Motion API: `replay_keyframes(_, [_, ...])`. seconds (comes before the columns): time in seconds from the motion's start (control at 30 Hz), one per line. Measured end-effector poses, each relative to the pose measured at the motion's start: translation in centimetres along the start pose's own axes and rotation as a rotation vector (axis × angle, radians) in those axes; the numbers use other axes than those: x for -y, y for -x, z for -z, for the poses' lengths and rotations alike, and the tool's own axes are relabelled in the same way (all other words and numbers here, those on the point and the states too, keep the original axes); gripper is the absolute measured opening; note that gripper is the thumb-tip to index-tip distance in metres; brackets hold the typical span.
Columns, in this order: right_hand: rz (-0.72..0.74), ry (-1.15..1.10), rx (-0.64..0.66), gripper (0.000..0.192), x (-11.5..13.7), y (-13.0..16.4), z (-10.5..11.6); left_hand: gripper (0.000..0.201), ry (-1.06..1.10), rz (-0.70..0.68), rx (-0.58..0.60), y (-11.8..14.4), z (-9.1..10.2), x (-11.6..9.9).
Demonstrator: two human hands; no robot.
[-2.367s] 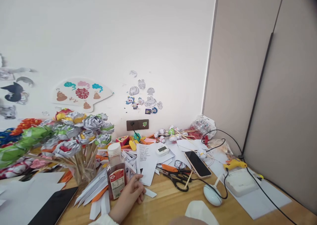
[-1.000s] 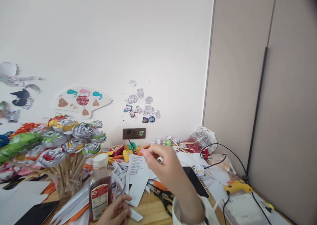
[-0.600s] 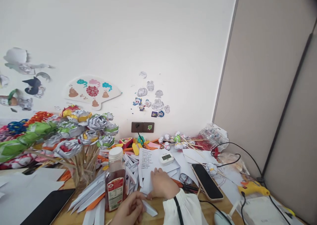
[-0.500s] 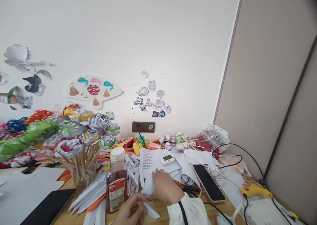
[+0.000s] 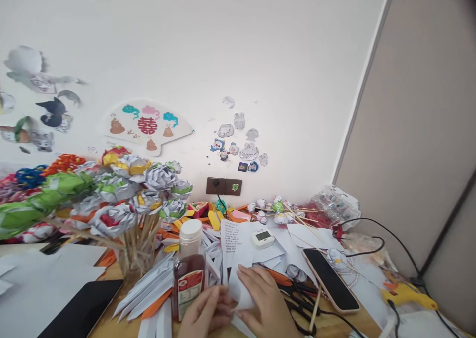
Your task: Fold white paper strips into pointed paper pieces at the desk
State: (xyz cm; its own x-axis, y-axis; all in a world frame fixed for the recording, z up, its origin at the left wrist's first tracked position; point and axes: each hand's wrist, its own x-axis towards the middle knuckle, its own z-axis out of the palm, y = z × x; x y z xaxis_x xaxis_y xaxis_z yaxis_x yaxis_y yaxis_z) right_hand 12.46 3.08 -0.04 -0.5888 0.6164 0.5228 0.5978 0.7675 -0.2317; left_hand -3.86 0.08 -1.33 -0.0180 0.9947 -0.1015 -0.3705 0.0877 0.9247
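My left hand (image 5: 206, 312) and my right hand (image 5: 266, 303) meet at the bottom of the view, both pinching a small piece of white paper (image 5: 241, 294) on the wooden desk (image 5: 119, 323). A bottle of red-brown liquid with a white cap (image 5: 189, 271) stands just left of my left hand. Behind the hands lies a white sheet with printed text (image 5: 233, 238). Folded white and orange paper strips (image 5: 148, 288) fan out to the left of the bottle.
A jar of paper flowers on sticks (image 5: 134, 214) stands at the left, a black tablet (image 5: 80, 315) in front of it. Black scissors (image 5: 297, 298), a phone (image 5: 330, 280), a small timer (image 5: 263, 237), cables and a yellow glue gun (image 5: 407, 294) lie at the right.
My right hand reached over the desk, came down on the printed sheet, then drew back to meet my left hand on the small paper. The view drifted left and tilted.
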Motion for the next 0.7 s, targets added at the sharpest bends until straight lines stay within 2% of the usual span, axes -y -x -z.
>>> replay_keyframes(0.07, [0.078,-0.014,0.050,0.065,0.3,0.0,-0.3,0.039,0.080,0.064,0.040,-0.1,-0.2,0.4])
replay_keyframes(0.17, [0.116,-0.015,0.113,0.073,0.6,-0.1,-0.9,0.042,0.220,0.096,0.110,-0.5,-0.6,1.3])
replay_keyframes(0.33, [0.149,-0.001,0.159,0.076,0.9,0.0,-0.7,0.040,0.338,0.065,0.192,0.0,-0.9,1.3])
replay_keyframes(0.47, [0.134,0.020,0.122,0.065,1.3,0.1,-0.5,0.044,0.250,0.083,0.108,1.4,-1.2,-0.2])
replay_keyframes(0.6, [0.015,-0.023,0.021,0.054,1.5,0.5,-1.3,0.044,0.246,0.147,0.089,2.0,-1.5,-1.2])
replay_keyframes(0.7, [-0.235,-0.204,-0.170,0.047,1.1,0.8,-2.0,0.040,0.199,0.187,0.162,1.8,-1.6,-1.2])
